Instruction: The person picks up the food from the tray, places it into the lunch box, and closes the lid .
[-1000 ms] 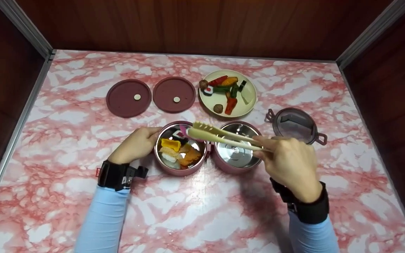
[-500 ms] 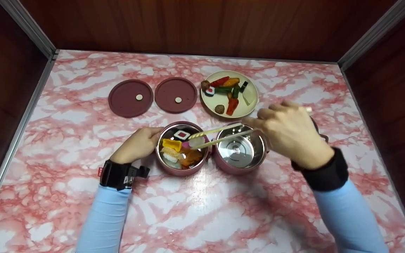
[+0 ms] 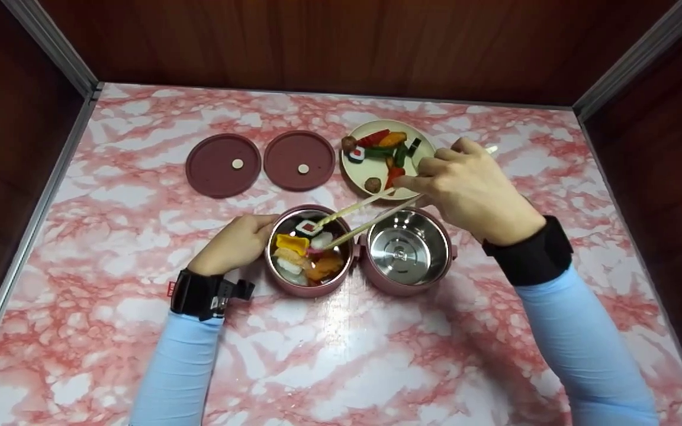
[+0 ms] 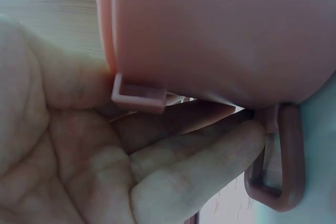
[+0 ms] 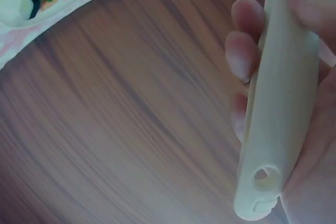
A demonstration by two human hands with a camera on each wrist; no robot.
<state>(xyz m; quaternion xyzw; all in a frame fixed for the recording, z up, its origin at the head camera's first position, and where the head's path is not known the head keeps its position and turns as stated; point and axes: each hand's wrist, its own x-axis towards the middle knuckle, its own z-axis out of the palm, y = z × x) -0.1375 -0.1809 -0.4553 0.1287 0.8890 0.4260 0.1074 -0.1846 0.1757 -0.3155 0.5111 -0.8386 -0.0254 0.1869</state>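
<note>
R hand (image 3: 465, 183) has fingers curled round the long cream plastic tongs (image 5: 286, 93), tips parted inside the L-side round pink, steel-lined pot (image 3: 308, 291), w/ the small white-and-pink food piece (image 3: 321, 240) by them; L hand (image 3: 231, 242) lays fairly straight fingers on that pot's outer wall. Prob. main risk: squeezing the tongs now could snag the square black-edged white sushi roll w/ red centre (image 3: 307, 227), as one tip's right beside it. Poss. also a hard push, w/ too little L-hand support, bumps the matching R-side pink pot (image 3: 403, 289) just alongside.
</note>
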